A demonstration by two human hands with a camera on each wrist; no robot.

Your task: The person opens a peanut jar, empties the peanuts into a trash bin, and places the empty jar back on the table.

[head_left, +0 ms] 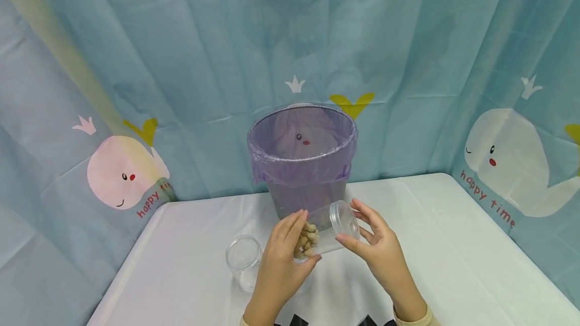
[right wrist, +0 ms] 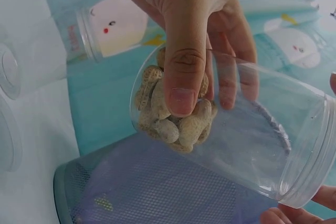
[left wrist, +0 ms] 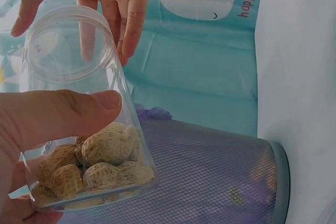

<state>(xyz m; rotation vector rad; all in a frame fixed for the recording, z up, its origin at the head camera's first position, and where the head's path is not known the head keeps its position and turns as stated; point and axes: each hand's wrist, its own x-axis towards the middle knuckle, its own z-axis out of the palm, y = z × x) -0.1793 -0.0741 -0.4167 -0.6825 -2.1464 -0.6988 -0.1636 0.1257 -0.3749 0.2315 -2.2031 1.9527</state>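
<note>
My left hand [head_left: 283, 255] grips a clear plastic jar [head_left: 323, 250] near its base, thumb on the near side and fingers behind. The jar lies tilted on its side in the air, mouth toward the right. Unshelled peanuts [left wrist: 107, 153] are gathered at its bottom end, partly covered by the left thumb in the right wrist view. Around the jar's mouth my right hand [head_left: 378, 245] is spread, thumb on one side and fairly straight fingers on the other, fingertips close to the rim. A second clear jar [head_left: 243, 258] stands on the table left of the left hand.
Behind the hands stands a mesh bin [head_left: 303, 192] lined with a purple bag [head_left: 301, 172]. A clear round lid [right wrist: 8, 137] lies on the white-covered table [head_left: 181, 260]. A blue curtain [head_left: 217, 64] with whale prints closes off the back and sides.
</note>
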